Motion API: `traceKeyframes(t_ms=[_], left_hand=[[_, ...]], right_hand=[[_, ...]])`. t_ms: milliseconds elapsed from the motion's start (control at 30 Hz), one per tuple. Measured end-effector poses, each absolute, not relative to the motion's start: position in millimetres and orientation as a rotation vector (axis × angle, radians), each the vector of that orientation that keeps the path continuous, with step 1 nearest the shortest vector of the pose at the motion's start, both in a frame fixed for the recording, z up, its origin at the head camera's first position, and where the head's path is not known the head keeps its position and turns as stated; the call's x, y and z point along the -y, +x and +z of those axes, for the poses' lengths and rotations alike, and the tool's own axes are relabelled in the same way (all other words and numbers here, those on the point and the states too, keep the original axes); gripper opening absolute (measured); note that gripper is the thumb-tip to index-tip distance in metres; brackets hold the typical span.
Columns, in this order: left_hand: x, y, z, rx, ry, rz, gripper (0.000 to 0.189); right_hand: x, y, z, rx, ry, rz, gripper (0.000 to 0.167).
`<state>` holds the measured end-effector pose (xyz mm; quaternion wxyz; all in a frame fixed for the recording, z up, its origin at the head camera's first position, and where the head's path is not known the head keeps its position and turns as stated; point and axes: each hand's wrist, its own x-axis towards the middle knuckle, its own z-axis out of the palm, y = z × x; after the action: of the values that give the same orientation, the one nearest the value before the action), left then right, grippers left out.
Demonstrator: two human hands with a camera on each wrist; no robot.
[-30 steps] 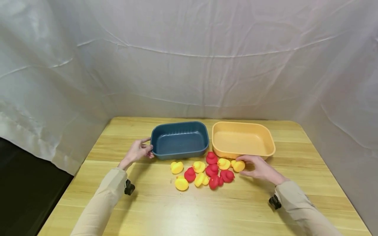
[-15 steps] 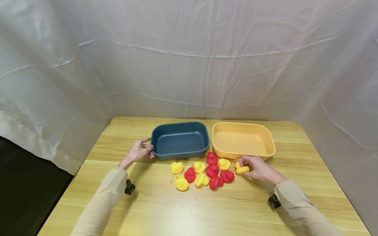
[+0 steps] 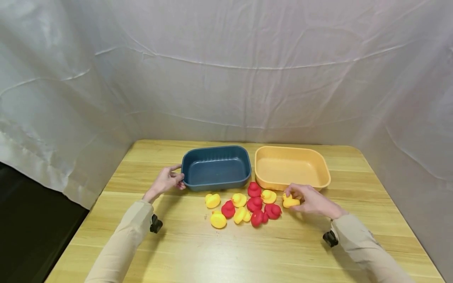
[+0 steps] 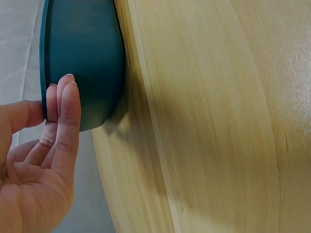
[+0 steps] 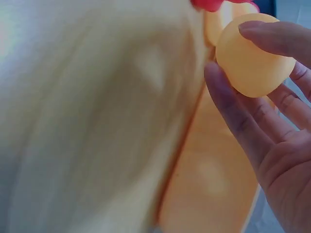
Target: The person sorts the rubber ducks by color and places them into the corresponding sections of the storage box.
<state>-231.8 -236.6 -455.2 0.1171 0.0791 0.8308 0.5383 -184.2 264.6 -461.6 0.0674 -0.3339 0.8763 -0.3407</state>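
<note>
My left hand (image 3: 167, 181) grips the near left corner of a dark blue plastic bin (image 3: 217, 173). In the left wrist view, its thumb is at the rim and its fingers (image 4: 67, 116) lie along the outer wall. My right hand (image 3: 311, 202) holds a yellow rubber duck (image 3: 290, 201) between thumb and fingers, just in front of an orange bin (image 3: 293, 184). The right wrist view shows the rounded underside of that duck (image 5: 255, 56). Left of the hand, several yellow ducks (image 3: 239, 200) and red ducks (image 3: 272, 211) lie in a loose cluster.
Both bins stand side by side at the back of the wooden table (image 3: 219, 255), with nothing visible inside them. A pale cloth (image 3: 226, 78) hangs behind and at the sides. A dark area (image 3: 32, 224) lies beyond the table's left edge.
The yellow duck in my right hand has turned and moved slightly right, its head now showing at the left. My left hand and the bins look unmoved.
</note>
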Motion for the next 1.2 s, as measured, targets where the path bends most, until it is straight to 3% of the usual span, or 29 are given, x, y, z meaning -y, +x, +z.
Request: traceKeyframes(t_ms=[1200], left_hand=[[235, -237, -455, -2.325, 0.181, 1.607, 0.062]], right_hand=[[-221, -245, -405, -2.414, -0.856, -1.232, 0.036]])
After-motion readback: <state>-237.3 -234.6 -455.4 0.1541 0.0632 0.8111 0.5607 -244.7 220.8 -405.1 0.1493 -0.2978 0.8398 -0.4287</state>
